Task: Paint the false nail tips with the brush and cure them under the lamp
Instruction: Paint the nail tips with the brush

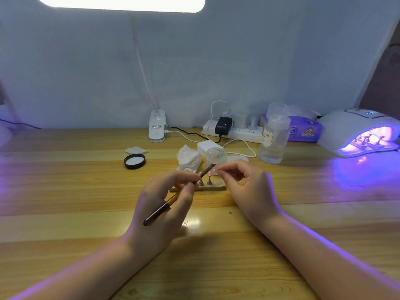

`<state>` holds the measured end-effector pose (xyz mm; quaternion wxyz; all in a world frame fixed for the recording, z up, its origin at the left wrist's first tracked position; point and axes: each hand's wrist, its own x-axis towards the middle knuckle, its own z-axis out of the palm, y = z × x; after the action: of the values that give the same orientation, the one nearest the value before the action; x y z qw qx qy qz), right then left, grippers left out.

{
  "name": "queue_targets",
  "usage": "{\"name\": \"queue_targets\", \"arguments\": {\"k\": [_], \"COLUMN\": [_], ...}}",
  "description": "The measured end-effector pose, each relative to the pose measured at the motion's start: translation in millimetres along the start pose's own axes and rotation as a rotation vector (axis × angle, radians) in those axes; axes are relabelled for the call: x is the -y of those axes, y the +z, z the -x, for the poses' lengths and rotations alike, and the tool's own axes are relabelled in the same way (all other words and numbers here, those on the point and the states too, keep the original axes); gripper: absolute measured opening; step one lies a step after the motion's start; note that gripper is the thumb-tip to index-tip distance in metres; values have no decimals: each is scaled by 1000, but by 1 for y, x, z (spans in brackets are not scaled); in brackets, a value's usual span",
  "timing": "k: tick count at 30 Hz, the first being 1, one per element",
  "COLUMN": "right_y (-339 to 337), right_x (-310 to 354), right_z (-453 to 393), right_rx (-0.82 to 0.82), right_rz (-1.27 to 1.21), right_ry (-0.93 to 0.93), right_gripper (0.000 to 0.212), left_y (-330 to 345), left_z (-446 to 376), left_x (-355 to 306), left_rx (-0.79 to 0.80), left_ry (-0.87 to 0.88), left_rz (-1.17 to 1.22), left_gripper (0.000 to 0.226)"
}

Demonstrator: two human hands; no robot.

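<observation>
painting step: my left hand (171, 191) grips the brush (173, 199), tip toward two o'clock, touching the nail tip (215, 169) pinched in my right hand (244, 182). next: steady strokes, then the lamp (357, 133) at two o'clock.

Brush (171, 201) tip meets pink nail tip (215, 169); lamp (359, 133) glows.

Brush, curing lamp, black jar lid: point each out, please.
brush (166, 205): head view, on the amber part of its handle below the left hand.
curing lamp (346, 124): head view, on its white dome.
black jar lid (134, 161): head view, on its white inner face.
</observation>
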<state>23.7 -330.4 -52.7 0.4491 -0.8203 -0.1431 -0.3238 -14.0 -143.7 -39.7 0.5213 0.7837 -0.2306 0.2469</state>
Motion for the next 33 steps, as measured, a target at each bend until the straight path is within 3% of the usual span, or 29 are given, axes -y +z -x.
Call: {"name": "queue_targets", "arguments": {"k": [6,12,16,19,21,28,33], "right_y": [2,1,1,1,2,1,0], "right_x": [1,1,1,1,1,1,0], "right_z": [1,2,1,1,1,0,0], "right_rx": [-19,-39,-50,-35,-29,-16,4], "right_rz": [120,150,141,133,133,80,23], "right_ry": [-133,-152,-134,-129,-131,-87,-21], "right_gripper": [7,7,6,5,5,8,8], "left_y": [2,-2,1,-1,-3,-1,1], "left_z": [-2,-2,-19,-6,3,1,-1], "left_x": [2,0,12,4,1,5,13], "left_rx": [-17,39,180,57,-13,-4,-17], "left_ry": [78,94,-241,-51,-22,16,-58], "left_rz": [-58,-89,-30,-51,-7,45,108], "left_gripper": [20,24,16,27,26,23,21]}}
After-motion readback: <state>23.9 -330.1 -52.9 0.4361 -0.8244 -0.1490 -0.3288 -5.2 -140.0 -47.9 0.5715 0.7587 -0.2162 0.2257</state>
